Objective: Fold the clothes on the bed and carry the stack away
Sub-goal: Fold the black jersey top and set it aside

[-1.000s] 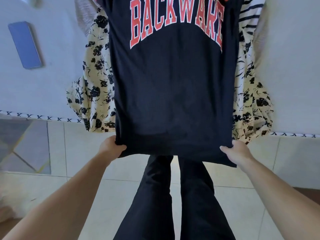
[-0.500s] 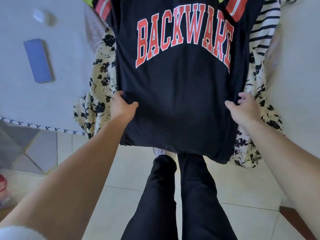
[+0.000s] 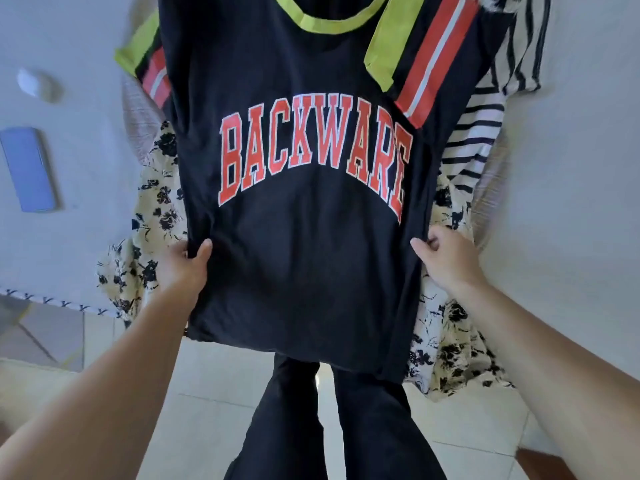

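Note:
A black T-shirt [image 3: 304, 268] with red block lettering, a lime collar and red-striped sleeves lies face up on the bed, its hem hanging over the near edge. My left hand [image 3: 185, 265] grips its left side edge at mid-length, thumb on top. My right hand [image 3: 445, 256] pinches the right side edge at the same height. Under the shirt lie a cream garment with black flowers [image 3: 152, 233] and a black-and-white striped garment [image 3: 481, 133].
The white bed sheet [image 3: 79, 254] has a patterned border along its near edge. A blue phone [image 3: 27, 169] and a small white object [image 3: 31, 81] lie on the bed at left. My black-trousered legs [image 3: 332, 420] stand on pale floor tiles [image 3: 214, 368].
Both hands have moved from the hem corners up the shirt's sides to mid-length. The view has tilted up, so the collar and sleeves now show.

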